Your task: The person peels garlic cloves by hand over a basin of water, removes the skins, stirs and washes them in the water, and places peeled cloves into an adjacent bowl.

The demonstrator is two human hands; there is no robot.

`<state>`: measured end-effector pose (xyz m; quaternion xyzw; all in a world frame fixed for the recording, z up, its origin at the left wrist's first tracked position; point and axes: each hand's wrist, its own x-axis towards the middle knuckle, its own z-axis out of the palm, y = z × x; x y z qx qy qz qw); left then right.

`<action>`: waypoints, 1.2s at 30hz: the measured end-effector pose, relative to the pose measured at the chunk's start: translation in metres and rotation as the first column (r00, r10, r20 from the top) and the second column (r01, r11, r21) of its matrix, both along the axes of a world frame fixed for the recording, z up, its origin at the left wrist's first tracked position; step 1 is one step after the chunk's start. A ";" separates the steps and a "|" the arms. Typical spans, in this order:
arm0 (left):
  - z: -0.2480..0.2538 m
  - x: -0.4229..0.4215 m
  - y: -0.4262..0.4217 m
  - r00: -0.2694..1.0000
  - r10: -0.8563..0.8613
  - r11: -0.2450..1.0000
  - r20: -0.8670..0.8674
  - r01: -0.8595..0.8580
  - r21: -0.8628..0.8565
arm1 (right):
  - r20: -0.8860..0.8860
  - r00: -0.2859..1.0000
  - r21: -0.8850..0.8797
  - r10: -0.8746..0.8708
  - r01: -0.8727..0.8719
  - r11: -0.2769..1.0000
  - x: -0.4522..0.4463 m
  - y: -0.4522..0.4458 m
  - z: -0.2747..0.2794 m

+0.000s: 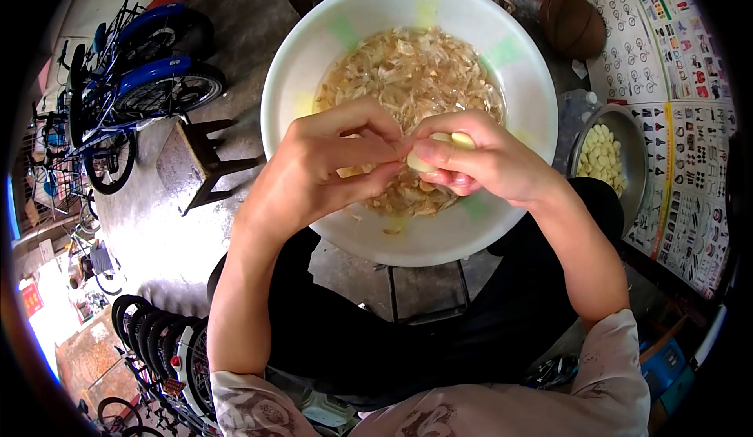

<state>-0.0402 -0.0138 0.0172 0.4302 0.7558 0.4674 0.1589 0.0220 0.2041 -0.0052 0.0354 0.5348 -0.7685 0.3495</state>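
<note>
Over a large white plastic basin (294, 84), both hands meet at the fingertips. In my right hand (478, 154) are a few peeled garlic cloves (422, 162), pale yellow, held between thumb and curled fingers. My left hand (329, 162) is closed, its thumb and forefinger pinching right beside the right thumb. A pale garlic clove (354, 171) shows under the left fingers, partly hidden by them. What the left fingertips pinch is too small to make out. Below the hands, the basin holds water with many floating garlic skins (416, 64).
A metal bowl (637, 166) of peeled cloves stands at the right, beside printed poster sheets (682, 154). Left of the basin is a small wooden stool (205, 158). Bicycles (169, 84) stand farther left. My knees flank the basin.
</note>
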 end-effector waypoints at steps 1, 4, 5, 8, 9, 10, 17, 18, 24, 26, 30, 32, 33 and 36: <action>0.001 0.001 0.000 1.000 0.000 1.000 0.001 0.000 -0.002 | 0.001 1.000 -0.002 0.000 0.000 1.000 0.000 0.000 0.000; 0.001 0.004 -0.001 0.999 0.025 0.999 0.028 -0.024 -0.038 | -0.009 1.000 -0.010 0.000 0.000 1.000 0.001 0.000 0.001; -0.001 0.005 0.000 0.999 0.035 0.999 0.003 -0.035 -0.007 | -0.014 1.000 -0.013 0.000 0.000 1.000 0.002 0.001 0.001; -0.002 0.012 0.002 0.997 0.084 0.996 0.001 -0.084 0.028 | -0.023 1.000 -0.006 -0.004 0.004 1.000 0.003 0.000 0.001; -0.002 0.014 0.004 0.992 0.120 0.992 0.022 -0.121 0.031 | -0.027 1.000 0.006 -0.009 0.009 1.000 0.003 -0.001 0.001; -0.001 0.016 0.005 0.993 0.118 0.992 0.022 -0.119 0.030 | -0.027 1.000 0.006 -0.012 0.012 1.000 0.004 -0.002 0.001; -0.012 0.027 0.013 0.948 0.267 0.964 -0.176 -0.258 0.069 | -0.132 0.986 0.088 -0.099 0.111 0.990 0.005 -0.006 0.003; -0.014 0.028 0.013 0.932 0.289 0.957 -0.219 -0.278 0.083 | -0.159 0.982 0.127 -0.102 0.122 0.984 0.004 -0.006 0.005; -0.018 0.025 0.018 0.897 0.318 0.948 -0.306 -0.306 0.089 | -0.231 0.960 0.152 -0.161 0.199 0.968 0.001 -0.008 -0.002; -0.018 0.021 0.018 0.895 0.299 0.954 -0.331 -0.285 0.091 | -0.222 0.962 0.151 -0.156 0.192 0.970 -0.001 -0.006 -0.001; -0.017 0.018 0.019 0.877 0.258 0.966 -0.405 -0.242 0.091 | -0.212 0.969 0.137 -0.124 0.155 0.978 -0.003 -0.002 -0.003; -0.014 0.017 0.018 0.876 0.255 0.966 -0.409 -0.246 0.075 | -0.207 0.973 0.144 -0.103 0.134 0.980 -0.005 0.000 -0.001; -0.013 0.017 0.018 0.875 0.251 0.966 -0.414 -0.251 0.057 | -0.200 0.976 0.148 -0.082 0.113 0.983 -0.007 0.001 0.000; -0.018 0.015 0.019 0.853 0.258 0.962 -0.453 -0.268 0.045 | -0.234 0.971 0.198 -0.042 0.090 0.976 -0.012 0.000 -0.004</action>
